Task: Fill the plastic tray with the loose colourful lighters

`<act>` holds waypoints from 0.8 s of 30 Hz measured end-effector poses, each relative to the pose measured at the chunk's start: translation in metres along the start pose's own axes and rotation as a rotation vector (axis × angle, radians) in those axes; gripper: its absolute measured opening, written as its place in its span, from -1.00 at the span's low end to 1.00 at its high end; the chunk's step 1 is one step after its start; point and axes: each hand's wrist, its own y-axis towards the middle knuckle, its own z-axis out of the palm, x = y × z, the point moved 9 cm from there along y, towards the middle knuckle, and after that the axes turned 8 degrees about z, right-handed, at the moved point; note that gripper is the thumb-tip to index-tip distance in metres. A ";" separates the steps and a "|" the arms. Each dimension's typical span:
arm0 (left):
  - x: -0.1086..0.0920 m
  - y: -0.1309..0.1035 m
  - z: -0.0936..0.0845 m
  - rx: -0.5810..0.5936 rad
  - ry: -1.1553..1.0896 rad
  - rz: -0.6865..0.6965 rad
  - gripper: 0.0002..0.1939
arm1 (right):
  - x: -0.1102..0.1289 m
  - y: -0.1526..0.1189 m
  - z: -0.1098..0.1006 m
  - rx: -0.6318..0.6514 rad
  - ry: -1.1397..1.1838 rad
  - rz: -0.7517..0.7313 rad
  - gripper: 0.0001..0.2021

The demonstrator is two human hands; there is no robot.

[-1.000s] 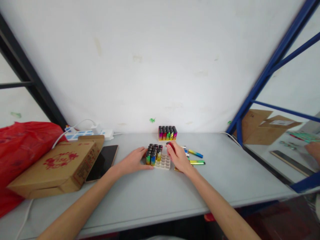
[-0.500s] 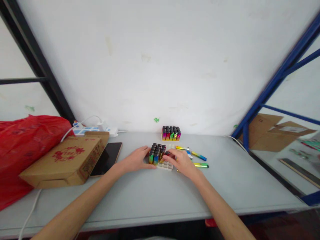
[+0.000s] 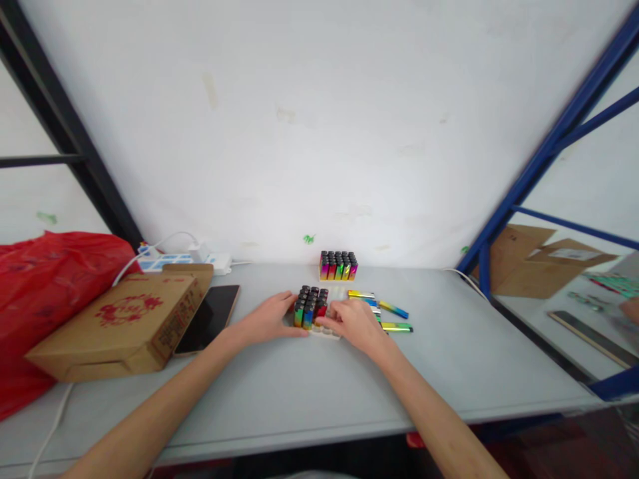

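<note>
I am keeping my two hands at one pale tray (image 3: 327,334) on the grey table (image 3: 289,399), its cells holding upright lighters with black tops. I am curving my left hand (image 3: 269,319) round the tray's left side, its fingers open and spread from the thumb, which is reaching the front left corner. There I am seeing one green lighter (image 3: 298,318) and one blue lighter (image 3: 308,317); the others are standing too close together for me to count. I am bending the fingers of my right hand (image 3: 358,322) in over the tray's right part, the tips meeting one red lighter (image 3: 321,309); whether they are pinching it, I cannot tell. Just right of that hand, at least five loose lighters are lying flat, among them one yellow-and-blue lighter (image 3: 393,309) and one green-and-yellow lighter (image 3: 397,327). Near the wall (image 3: 319,133), one second block of lighters (image 3: 339,267) is standing, five across its front row. To my left, one dark flat device (image 3: 210,318) is lying beside one cardboard box (image 3: 110,326), with one red bag (image 3: 64,279) beyond that and one power strip (image 3: 170,261) resting behind.
</note>
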 end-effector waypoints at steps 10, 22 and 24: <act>-0.006 0.001 -0.005 0.010 0.012 -0.028 -0.35 | -0.147 0.003 -0.060 -0.261 0.029 0.249 -0.73; -0.005 0.002 -0.002 0.055 0.041 -0.038 -0.34 | -0.164 0.013 -0.021 -0.156 0.167 0.212 -0.95; -0.004 0.002 -0.001 0.060 0.039 -0.041 -0.33 | -0.167 0.012 -0.031 -0.239 0.300 0.256 -0.91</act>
